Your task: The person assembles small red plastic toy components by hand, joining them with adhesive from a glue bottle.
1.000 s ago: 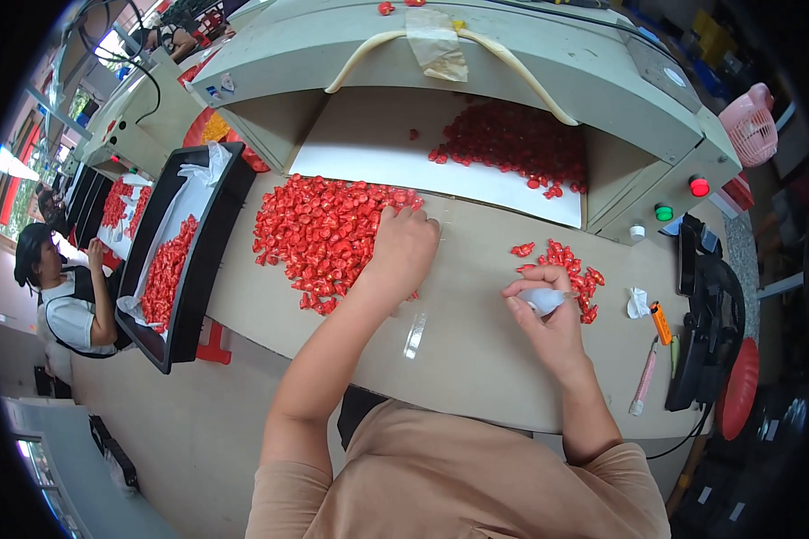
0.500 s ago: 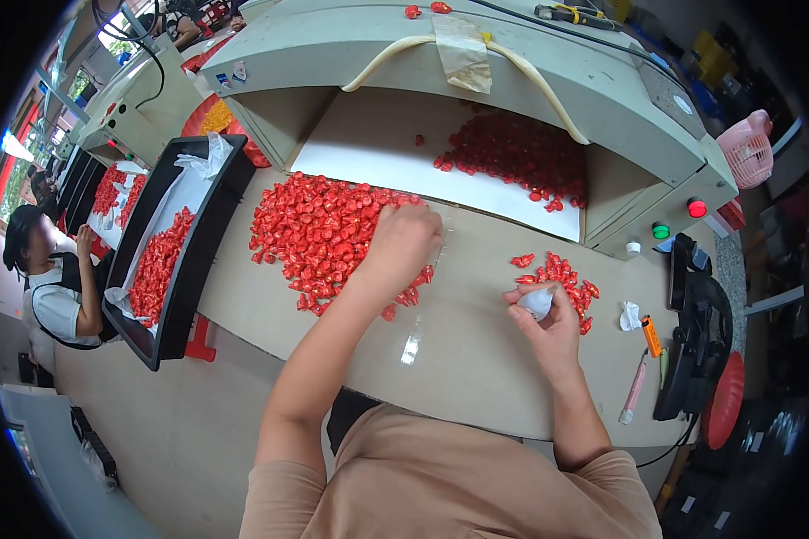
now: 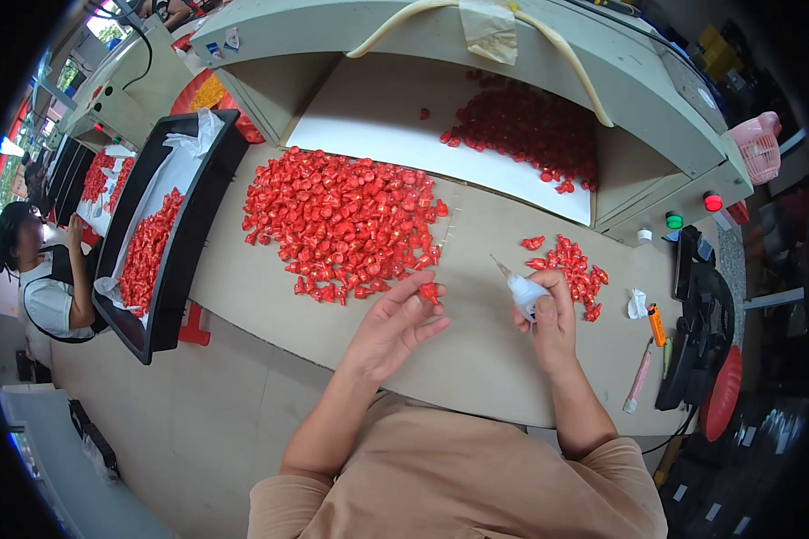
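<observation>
Pinching, left hand (image 3: pixel 391 331): one small red piece (image 3: pixel 430 293) held between thumb and fingertips, other fingers spread; just nearer the body than the big red pile (image 3: pixel 342 225).
Right hand (image 3: pixel 553 322): wrapped round a pale squeeze bottle (image 3: pixel 526 295), well to the right of the big red pile; slim tip aimed toward that pile.
Red piece: probably light, stiff, glossy plastic; may slip or turn in the grip. Best held by its fatter part.
Squeeze bottle: looks light, soft-walled; likely dents under pressure. Hold round the body, off the slim tip, which seems easily bent.
Small red cluster (image 3: pixel 573 269): loose on the surface (image 3: pixel 476 377), right of the big red pile, just beyond the right hand.
Black tray (image 3: pixel 200 225): left of the big red pile; more red pieces on white lining.
</observation>
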A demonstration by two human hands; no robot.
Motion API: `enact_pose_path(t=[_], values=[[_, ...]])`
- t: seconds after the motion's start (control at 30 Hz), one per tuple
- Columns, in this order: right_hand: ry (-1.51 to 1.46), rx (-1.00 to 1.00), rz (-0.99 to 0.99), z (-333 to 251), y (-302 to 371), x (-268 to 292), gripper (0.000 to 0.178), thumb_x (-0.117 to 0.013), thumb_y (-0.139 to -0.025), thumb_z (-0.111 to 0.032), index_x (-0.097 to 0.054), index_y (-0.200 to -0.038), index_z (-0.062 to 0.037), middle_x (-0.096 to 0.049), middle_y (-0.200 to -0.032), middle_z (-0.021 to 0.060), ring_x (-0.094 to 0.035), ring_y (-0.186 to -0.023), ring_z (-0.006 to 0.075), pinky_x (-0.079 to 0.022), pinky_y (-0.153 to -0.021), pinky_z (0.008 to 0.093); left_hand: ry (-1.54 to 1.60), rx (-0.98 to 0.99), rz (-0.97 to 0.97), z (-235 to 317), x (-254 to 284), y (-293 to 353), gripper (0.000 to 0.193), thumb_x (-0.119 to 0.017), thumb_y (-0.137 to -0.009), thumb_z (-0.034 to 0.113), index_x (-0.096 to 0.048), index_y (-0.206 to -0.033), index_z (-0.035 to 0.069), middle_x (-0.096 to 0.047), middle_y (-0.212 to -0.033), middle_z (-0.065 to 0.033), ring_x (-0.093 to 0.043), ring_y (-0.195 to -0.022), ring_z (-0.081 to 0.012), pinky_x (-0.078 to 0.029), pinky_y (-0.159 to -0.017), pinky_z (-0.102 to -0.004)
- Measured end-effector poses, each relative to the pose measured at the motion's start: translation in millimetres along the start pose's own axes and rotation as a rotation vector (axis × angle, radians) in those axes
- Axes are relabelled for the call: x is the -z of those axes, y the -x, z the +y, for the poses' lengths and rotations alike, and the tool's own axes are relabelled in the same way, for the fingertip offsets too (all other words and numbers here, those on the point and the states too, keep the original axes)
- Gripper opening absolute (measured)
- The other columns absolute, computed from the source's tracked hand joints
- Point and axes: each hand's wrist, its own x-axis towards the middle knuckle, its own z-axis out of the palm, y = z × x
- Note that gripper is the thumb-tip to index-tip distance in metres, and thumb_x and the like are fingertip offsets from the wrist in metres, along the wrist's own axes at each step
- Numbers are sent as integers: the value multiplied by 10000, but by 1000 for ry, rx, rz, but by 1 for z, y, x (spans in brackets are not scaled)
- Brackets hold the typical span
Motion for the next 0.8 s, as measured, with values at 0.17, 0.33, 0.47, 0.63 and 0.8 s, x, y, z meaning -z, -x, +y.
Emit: enact_pose_path(t=[0.17, 0.33, 0.47, 0.63, 0.8], values=[[-177, -25, 78, -2, -6, -9, 469, -620, -858, -491, -504, -943, -45, -559, -805, 32, -459, -619, 66, -364, -530, 207, -106, -71, -8, -15, 4, 8, 333, -539, -936, 96, -505, -1262, 34, -604, -1071, -73, -579, -1016, -172, -492, -931, -380], [-95, -17, 102, -5, -5, -23, 493, -622, -841, -519, -518, -928, -45, -546, -791, 25, -458, -617, 63, -368, -527, 207, -92, -53, 10, -23, 16, 12, 318, -524, -947, 107, -507, -1246, -1, -603, -1005, -59, -582, -924, -147, -505, -867, -358], [80, 49, 72, 2, -2, -21, 510, -622, -837, -534, -522, -934, -44, -535, -803, 27, -464, -635, 72, -382, -537, 216, -95, -24, 60, -22, 12, 13, 296, -497, -966, 141, -518, -1215, -18, -592, -963, -46, -574, -865, -128, -508, -836, -349], [177, 238, 46, 3, -1, -17, 348, -706, -834, -333, -549, -901, -31, -575, -761, 25, -506, -640, 77, -404, -559, 222, -67, 26, 60, -19, 9, 12, 309, -476, -980, 199, -527, -1199, -13, -576, -908, -24, -554, -831, -111, -494, -802, -323], [316, 325, -10, -3, 2, -18, 350, -775, -767, -292, -582, -896, -29, -594, -756, 60, -554, -626, 122, -425, -530, 254, -18, 95, 49, -18, 10, 12, 310, -470, -984, 251, -550, -1153, 4, -561, -855, 2, -519, -794, -91, -451, -753, -284]])
